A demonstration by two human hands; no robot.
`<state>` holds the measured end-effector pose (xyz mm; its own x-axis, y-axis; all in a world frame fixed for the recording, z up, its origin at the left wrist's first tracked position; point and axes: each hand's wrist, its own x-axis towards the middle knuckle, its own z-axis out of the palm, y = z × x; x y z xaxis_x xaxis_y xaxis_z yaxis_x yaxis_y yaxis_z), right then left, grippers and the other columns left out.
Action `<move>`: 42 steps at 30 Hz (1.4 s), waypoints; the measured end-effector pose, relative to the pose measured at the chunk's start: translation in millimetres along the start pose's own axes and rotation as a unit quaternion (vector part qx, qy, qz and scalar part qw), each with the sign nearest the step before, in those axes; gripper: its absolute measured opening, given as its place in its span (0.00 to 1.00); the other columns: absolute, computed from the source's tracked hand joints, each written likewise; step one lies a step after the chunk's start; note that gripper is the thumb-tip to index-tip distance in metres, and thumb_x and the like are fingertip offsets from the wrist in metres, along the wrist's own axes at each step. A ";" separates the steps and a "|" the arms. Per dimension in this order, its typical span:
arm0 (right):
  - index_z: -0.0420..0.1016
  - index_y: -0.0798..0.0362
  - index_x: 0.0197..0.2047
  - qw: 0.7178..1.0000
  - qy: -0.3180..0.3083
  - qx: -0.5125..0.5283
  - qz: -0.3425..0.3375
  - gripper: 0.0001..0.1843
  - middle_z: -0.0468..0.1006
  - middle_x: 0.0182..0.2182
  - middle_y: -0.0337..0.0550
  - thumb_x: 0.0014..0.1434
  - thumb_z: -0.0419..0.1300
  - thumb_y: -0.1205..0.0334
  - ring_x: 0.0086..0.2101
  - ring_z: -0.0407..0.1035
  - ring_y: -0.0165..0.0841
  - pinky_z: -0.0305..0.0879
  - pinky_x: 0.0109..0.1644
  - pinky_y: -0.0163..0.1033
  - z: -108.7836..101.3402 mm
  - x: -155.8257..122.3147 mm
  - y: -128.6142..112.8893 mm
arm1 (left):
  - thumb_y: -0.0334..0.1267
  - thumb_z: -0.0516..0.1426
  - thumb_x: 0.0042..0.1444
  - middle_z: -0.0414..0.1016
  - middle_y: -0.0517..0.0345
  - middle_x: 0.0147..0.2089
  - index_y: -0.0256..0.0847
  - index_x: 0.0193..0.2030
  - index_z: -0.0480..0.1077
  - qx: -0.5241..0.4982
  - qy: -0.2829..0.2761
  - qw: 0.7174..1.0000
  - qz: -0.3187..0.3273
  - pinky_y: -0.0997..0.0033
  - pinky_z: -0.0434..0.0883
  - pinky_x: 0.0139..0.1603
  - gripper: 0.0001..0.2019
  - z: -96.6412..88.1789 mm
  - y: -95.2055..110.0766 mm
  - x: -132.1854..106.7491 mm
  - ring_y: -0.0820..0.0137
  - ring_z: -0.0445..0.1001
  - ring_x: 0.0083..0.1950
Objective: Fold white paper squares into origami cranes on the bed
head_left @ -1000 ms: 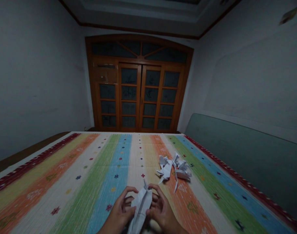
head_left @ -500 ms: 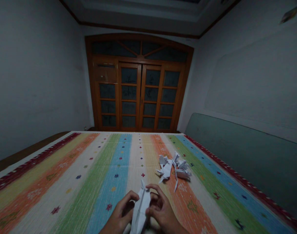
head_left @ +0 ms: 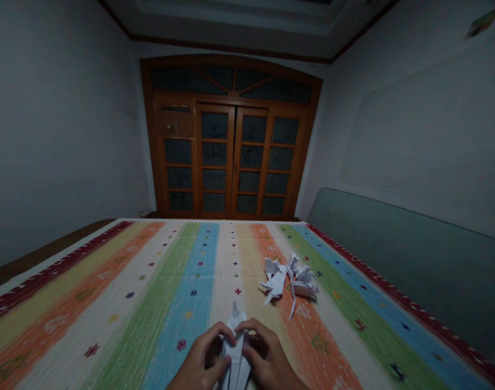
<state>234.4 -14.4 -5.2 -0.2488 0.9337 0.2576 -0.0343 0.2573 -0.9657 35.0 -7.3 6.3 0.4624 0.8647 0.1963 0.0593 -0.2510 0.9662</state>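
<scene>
A folded piece of white paper (head_left: 236,367), long and narrow with a thin tip pointing away from me, is between my hands at the near side of the table. My left hand (head_left: 207,355) pinches its left side, thumb and index finger close together on the paper. From the other side my right hand (head_left: 267,352) grips it, index fingertip near the upper part and thumb lower down. The lower end of the paper runs off the bottom of the picture. Beyond my right hand lies a small pile of folded white paper figures (head_left: 277,281).
A striped, multicoloured cloth (head_left: 150,303) covers the table. A pale green board or backrest (head_left: 393,249) stands along the right side. Wooden doors with glass panes (head_left: 235,157) are at the far end of the room.
My right index finger has come across to the middle of the paper, and my left thumb now presses on its face. The paper has turned slightly and sits more upright in view.
</scene>
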 end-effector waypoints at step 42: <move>0.86 0.52 0.35 0.999 0.011 0.004 -0.049 0.19 0.74 0.35 0.46 0.60 0.64 0.45 0.36 0.71 0.38 0.67 0.38 0.39 -7.5 7.0 -8.1 | 0.56 0.54 0.61 0.74 0.55 0.32 0.39 0.30 0.78 0.020 0.097 0.995 -0.034 0.67 0.65 0.38 0.22 -13.2 10.1 4.7 0.61 0.70 0.35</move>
<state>240.2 -8.0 4.7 -0.2228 0.9091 0.3520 -0.0661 0.3462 -0.9358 26.2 0.0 19.2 0.2778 0.9468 0.1627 0.1224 -0.2029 0.9715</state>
